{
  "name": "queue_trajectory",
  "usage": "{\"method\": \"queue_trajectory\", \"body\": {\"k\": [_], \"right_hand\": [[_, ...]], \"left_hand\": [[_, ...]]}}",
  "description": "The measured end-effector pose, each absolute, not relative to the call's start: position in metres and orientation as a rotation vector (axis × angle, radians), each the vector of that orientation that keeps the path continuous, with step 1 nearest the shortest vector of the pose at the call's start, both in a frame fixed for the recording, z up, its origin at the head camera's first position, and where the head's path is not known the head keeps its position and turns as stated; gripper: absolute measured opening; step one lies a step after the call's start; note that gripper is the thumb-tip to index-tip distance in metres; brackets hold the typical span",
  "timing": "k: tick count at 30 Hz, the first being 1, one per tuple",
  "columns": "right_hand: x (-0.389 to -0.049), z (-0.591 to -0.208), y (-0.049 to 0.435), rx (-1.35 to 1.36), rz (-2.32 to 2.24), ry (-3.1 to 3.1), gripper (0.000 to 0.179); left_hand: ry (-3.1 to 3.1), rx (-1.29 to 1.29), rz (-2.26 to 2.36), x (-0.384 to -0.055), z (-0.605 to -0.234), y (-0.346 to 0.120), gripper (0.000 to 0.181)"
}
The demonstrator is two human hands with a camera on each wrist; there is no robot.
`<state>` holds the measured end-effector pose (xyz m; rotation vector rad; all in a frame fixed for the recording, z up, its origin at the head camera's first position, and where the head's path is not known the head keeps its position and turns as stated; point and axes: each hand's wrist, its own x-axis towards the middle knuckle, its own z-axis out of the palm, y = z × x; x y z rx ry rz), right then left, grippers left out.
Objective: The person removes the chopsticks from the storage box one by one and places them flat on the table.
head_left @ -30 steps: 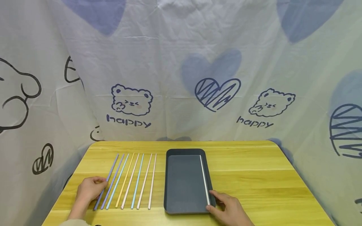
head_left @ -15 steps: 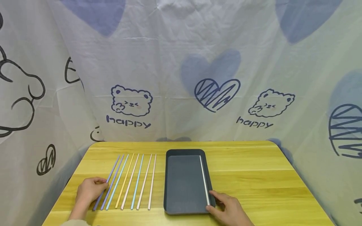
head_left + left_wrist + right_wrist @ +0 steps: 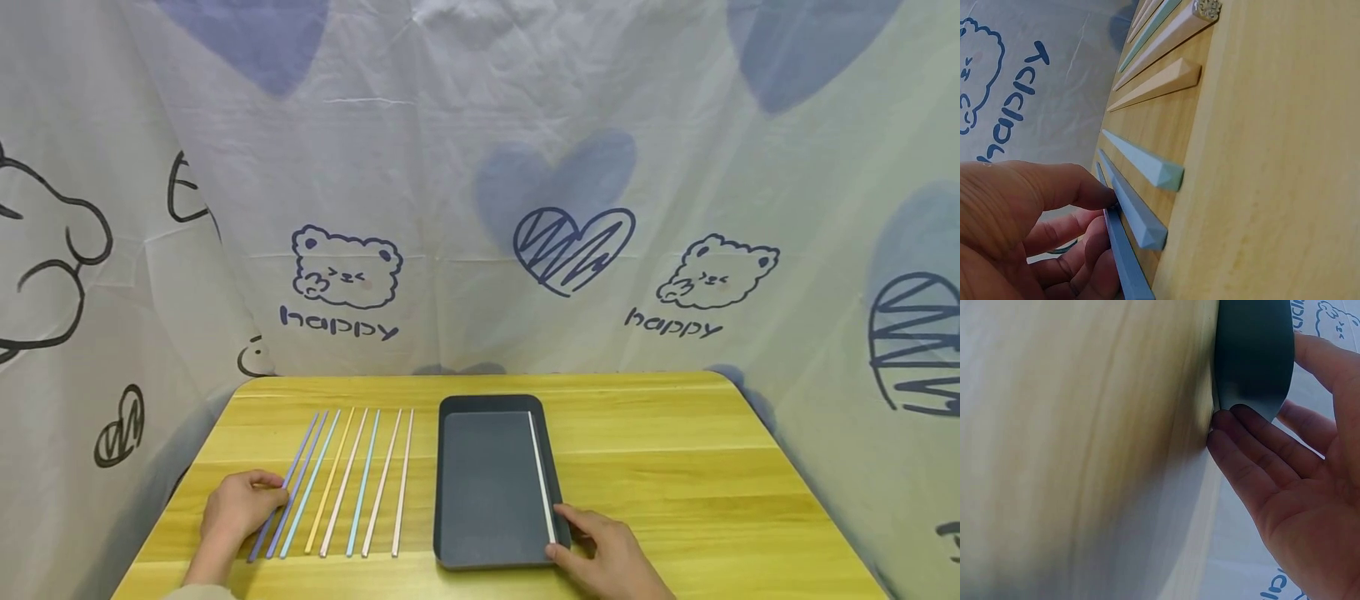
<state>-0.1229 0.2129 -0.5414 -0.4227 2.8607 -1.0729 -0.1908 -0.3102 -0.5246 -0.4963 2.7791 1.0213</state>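
My left hand (image 3: 243, 504) pinches the outermost purple chopstick (image 3: 1124, 256) between thumb and fingers, at the left end of a row. Just right of it lie a second purple chopstick (image 3: 312, 450), a light blue chopstick (image 3: 311, 483) and a yellow chopstick (image 3: 328, 483). Farther along are pink chopsticks (image 3: 345, 483) with another blue chopstick (image 3: 363, 483) among them. At the dark grey tray (image 3: 483, 492), my right hand (image 3: 615, 554) grips the near right corner, thumb at the front rim and fingers along the side. One pale chopstick (image 3: 541, 475) lies inside, along the tray's right wall.
The yellow wood-grain table (image 3: 675, 467) ends at a white printed curtain (image 3: 465, 208) behind, which also hangs at both sides. The chopstick row sits left of the tray, its thick ends toward the near edge.
The outermost purple chopstick and my left hand have shifted very slightly rightward, with the chopstick sliding a little nearer. My right hand and the tray stay where they were.
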Motion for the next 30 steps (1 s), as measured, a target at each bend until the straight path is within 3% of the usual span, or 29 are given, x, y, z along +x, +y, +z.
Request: {"method": "queue_trajectory", "body": {"k": [14, 30], "right_hand": [[-0.122, -0.545, 0.213, -0.436, -1.109, 2.852, 0.063], [-0.122, -0.545, 0.212, -0.429, -1.068, 2.916, 0.061]], "left_hand": [[2.854, -0.504, 1.199, -0.183, -0.519, -0.307, 0.038], [2.702, -0.215, 1.659, -0.199, -0.482, -0.24, 0.039]]}}
